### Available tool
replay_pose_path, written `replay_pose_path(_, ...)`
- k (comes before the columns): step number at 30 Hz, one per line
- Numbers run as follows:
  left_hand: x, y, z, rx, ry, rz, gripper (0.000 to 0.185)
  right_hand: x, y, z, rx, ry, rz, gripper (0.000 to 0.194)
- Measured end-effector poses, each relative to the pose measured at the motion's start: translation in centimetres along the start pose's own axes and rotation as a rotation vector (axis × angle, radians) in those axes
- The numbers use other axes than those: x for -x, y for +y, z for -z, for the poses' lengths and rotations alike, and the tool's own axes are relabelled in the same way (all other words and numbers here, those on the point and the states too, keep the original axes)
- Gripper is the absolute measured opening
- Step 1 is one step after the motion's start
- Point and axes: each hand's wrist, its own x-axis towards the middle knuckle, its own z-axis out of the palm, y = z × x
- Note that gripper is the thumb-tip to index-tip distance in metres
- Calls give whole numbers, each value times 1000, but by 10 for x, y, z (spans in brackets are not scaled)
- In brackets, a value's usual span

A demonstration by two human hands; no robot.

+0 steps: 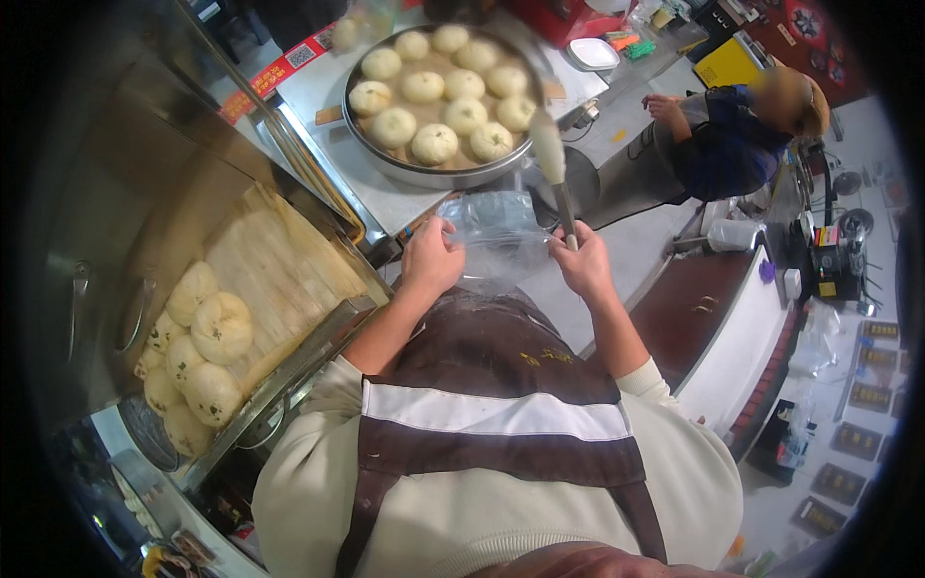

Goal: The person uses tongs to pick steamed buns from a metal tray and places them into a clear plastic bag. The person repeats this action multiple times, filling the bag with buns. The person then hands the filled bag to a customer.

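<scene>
My left hand (433, 256) pinches one edge of a clear plastic bag (495, 242) in front of my apron. My right hand (584, 261) grips the opposite edge, so the bag stretches between the two. That hand also holds a long utensil (558, 170), perhaps tongs, with a metal shaft and a pale end pointing up and away. Beyond the bag, a round steamer tray (441, 173) carries several round steamed buns (435, 144) on a tan liner. The utensil's pale end overlaps the tray's right rim in view.
At my left, a wooden board (267, 271) in a metal-framed cabinet bears several larger buns (222, 327). White dishes (592, 54) sit on the counter past the steamer. Another person (712, 144) is at the upper right. A dark red cabinet (694, 311) stands to my right.
</scene>
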Motion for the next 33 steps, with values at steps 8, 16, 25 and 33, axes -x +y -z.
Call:
replay_pose_path(8,0,34,-10,132,93,-146,17,-5,-40,-24,283,-63,449,84)
replay_pose_path(16,-25,41,-7,-87,211,-99,25,-94,-34,-33,304,-94,373,29)
replay_pose_path(25,-61,33,-20,-145,171,436,20,-210,-41,3,328,-441,344,33)
replay_pose_path(33,-85,35,-46,448,282,429,17,-277,-32,28,194,-705,313,43)
